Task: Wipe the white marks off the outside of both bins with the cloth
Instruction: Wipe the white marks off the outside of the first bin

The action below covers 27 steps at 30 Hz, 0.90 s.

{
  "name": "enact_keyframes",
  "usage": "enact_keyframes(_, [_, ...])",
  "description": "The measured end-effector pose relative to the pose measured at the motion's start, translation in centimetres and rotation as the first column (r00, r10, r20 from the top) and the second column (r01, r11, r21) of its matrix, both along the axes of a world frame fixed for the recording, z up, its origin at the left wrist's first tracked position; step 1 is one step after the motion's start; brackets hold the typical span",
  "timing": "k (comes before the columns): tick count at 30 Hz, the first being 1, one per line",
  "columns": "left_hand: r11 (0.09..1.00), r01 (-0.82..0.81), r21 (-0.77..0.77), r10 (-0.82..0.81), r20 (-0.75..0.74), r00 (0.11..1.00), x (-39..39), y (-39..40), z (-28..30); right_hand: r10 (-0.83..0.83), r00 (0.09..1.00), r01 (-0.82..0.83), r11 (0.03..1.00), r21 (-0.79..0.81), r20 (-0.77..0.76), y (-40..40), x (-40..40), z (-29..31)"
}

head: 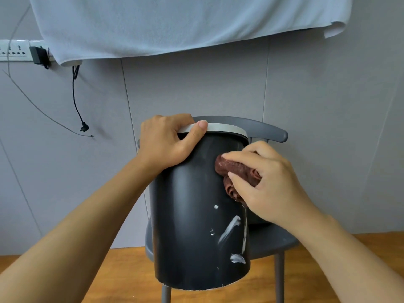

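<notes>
From the head camera I am looking down at a black bin [192, 215] with a pale rim band, tilted toward me above a grey chair [271, 243]. My left hand [166, 141] is curling its grip over the rim, thumb lying along the band, fingers hooked inside. My right hand [269, 182] is pinching a bunched brown cloth [234, 169] and pressing it against the upper right of the bin's wall. White marks [229, 231] are showing lower on that wall: a long streak, a smear near the base, a few dots. Just behind the right hand, a dark shape is sitting on the chair seat; I cannot tell what it is. A white towel [175, 25] is hanging against the wall above, beside a socket strip [13, 50].
</notes>
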<state>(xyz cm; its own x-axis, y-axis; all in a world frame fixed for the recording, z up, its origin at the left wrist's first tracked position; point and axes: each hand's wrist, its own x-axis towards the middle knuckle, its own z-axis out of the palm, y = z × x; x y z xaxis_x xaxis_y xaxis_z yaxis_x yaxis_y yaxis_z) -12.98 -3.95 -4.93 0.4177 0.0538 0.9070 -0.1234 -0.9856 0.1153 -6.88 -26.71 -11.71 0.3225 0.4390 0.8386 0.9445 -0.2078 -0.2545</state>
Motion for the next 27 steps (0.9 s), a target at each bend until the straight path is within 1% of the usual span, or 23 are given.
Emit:
enact_keyframes(3, [1.000,0.000,-0.016,0.000,-0.001,1.000,0.2,0.0,0.0,0.035,0.999,-0.036,0.997,-0.063,-0.018,0.1,0.0,0.0])
enact_keyframes(5, [0.999,-0.013,-0.032,0.013,-0.007,1.000,0.5,0.1,0.1,0.074,0.997,-0.078,0.985,-0.152,-0.034,-0.3,-0.2,-0.5])
enact_keyframes(8, [0.999,-0.038,-0.033,0.038,-0.015,0.999,0.9,0.1,0.1,0.127,0.990,-0.141,0.947,-0.287,-0.069,-1.3,-0.9,-1.5])
enact_keyframes(11, [0.997,-0.077,-0.025,0.076,-0.028,0.997,1.3,0.1,0.2,0.126,0.985,-0.162,0.911,-0.379,-0.117,-2.0,-1.3,-2.0])
enact_keyframes(12, [0.996,-0.092,-0.022,0.091,-0.033,0.995,1.4,0.1,0.3,0.122,0.986,-0.156,0.911,-0.381,-0.112,-2.2,-1.4,-1.9])
enact_keyframes(13, [0.994,-0.103,-0.019,0.103,-0.038,0.994,1.5,0.1,0.3,0.118,0.988,-0.145,0.925,-0.351,-0.096,-2.2,-1.4,-1.8])
enact_keyframes(16, [0.994,-0.112,-0.010,0.111,-0.040,0.993,1.8,0.0,0.3,0.069,0.996,-0.076,0.985,-0.157,-0.049,-1.8,-1.0,-1.0])
enact_keyframes(18, [0.994,-0.112,0.009,0.113,-0.037,0.993,2.0,-0.1,0.3,0.025,0.999,-0.029,0.995,-0.099,-0.040,-1.1,-0.7,-0.4])
enact_keyframes(21, [0.993,-0.118,0.011,0.118,-0.040,0.992,2.3,0.2,0.3,0.031,0.998,-0.039,0.989,-0.143,-0.062,-0.5,-0.5,-0.4])
enact_keyframes(25, [0.994,-0.105,-0.027,0.103,-0.050,0.993,2.3,0.9,0.3,0.095,0.994,-0.104,0.948,-0.300,-0.047,-0.9,-1.3,-1.9])
enact_keyframes(27, [0.993,-0.111,-0.039,0.109,-0.057,0.992,2.3,1.0,0.4,0.117,0.990,-0.136,0.916,-0.378,-0.074,-1.4,-1.9,-2.4])
